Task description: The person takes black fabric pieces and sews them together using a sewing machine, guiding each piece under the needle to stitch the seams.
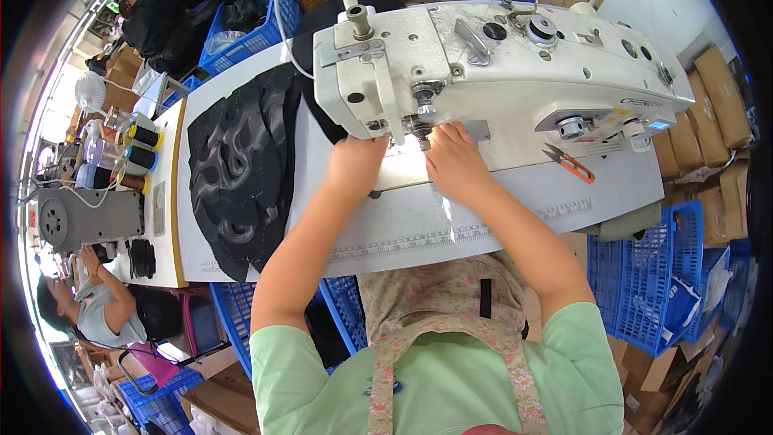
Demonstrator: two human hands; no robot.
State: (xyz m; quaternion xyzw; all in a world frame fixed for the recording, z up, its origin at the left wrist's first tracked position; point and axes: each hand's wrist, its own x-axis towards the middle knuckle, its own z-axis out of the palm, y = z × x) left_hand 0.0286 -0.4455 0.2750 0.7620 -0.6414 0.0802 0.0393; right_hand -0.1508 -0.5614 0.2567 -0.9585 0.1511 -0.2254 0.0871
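Note:
Both my hands are at the needle area of a white industrial sewing machine (499, 72). My left hand (356, 167) reaches under the left end of the machine head, which hides its fingers. Just right of the needle bar and presser foot (422, 130), my right hand (457, 164) rests on the machine bed with its fingers bent and close together. Whatever its fingertips press on is too small or too bright to make out. A stack of black cut pieces (245, 165) with shiny patterns lies left of my left forearm. Behind the machine head is more black material (318, 113).
Orange-handled thread snips (570, 164) lie on the table right of my right hand. A ruler strip (459, 234) runs along the front edge. Blue crates (644, 274) stand at the right. Thread cones (143, 145) and a seated person (105, 302) are at the left.

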